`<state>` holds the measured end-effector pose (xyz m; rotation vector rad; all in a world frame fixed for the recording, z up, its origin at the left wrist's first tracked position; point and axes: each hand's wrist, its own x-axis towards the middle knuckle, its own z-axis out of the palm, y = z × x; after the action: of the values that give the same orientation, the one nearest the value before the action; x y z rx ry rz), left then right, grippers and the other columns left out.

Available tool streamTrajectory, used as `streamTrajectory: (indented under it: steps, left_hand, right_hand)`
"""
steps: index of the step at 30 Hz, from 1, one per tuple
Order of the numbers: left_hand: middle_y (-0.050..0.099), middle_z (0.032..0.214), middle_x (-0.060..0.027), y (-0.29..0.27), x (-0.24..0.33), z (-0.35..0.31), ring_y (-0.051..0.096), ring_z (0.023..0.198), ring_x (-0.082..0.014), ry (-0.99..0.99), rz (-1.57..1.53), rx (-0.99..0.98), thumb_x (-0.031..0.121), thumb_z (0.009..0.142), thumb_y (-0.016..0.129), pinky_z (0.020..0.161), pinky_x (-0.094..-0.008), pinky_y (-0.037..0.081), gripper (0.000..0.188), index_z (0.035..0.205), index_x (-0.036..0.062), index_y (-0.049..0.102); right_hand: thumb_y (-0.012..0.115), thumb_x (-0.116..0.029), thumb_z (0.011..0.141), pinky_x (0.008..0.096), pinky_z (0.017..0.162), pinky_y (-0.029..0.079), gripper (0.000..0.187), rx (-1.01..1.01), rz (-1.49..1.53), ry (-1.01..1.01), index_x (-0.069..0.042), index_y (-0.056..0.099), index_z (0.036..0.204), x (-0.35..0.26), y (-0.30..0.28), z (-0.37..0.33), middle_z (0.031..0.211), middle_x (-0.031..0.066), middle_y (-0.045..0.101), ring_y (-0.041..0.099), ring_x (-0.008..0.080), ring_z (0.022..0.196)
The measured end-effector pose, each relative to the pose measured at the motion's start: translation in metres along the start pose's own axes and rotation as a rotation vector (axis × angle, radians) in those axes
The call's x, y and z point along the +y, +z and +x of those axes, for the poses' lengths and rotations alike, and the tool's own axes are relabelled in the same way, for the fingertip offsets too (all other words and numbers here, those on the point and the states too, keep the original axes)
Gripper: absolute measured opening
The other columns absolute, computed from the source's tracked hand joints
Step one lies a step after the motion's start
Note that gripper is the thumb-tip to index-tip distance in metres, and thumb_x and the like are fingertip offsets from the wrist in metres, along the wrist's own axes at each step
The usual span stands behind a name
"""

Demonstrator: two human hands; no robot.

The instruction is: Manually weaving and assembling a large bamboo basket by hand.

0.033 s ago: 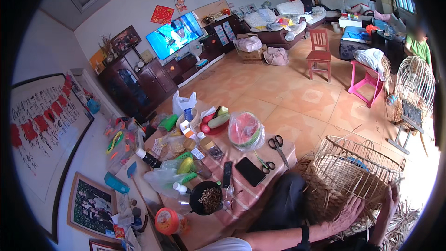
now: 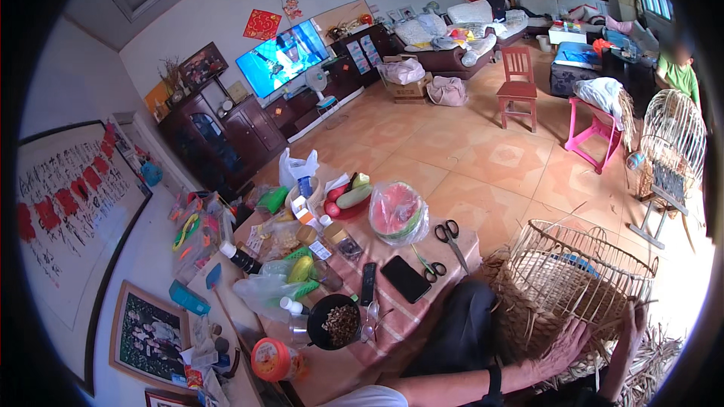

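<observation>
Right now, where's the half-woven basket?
Lower right of the head view: the basket sits right of the table, with left hand and right hand at its near side.

The left hand [image 2: 566, 347] and right hand [image 2: 630, 334] touch a woven basket [image 2: 549, 288].
</observation>
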<state>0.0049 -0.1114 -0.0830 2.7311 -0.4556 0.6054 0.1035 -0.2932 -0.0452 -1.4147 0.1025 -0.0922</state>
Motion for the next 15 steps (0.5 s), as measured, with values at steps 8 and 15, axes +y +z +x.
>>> streamTrajectory:
  steps: [8, 15]
  left_hand:
    - [0.052, 0.129, -0.0220, 0.015, -0.006, -0.001, 0.048, 0.128, -0.0404, 0.004, -0.035, -0.004, 0.027, 0.090, 0.062, 0.120, -0.0518, 0.034, 0.069, 0.147, -0.0081, 0.046]
    - [0.053, 0.125, -0.0197, 0.007, -0.008, 0.002, 0.050, 0.124, -0.0381, 0.021, -0.098, 0.017, 0.017, 0.092, 0.059, 0.117, -0.0499, 0.037, 0.059, 0.148, -0.0001, 0.047]
  right_hand:
    - [0.058, -0.002, 0.104, 0.0328, 0.084, 0.049, 0.034, -0.229, 0.079, 0.225, 0.002, 0.055, 0.138, 0.024, -0.042, -0.036, 0.117, 0.0090, 0.057, 0.055, 0.0168, 0.102]
    - [0.054, -0.015, 0.107, 0.0395, 0.076, 0.048, 0.022, -0.060, -0.653, -0.238, 0.005, 0.057, 0.117, 0.037, -0.029, -0.090, 0.091, 0.0112, 0.058, 0.056, 0.0266, 0.084]
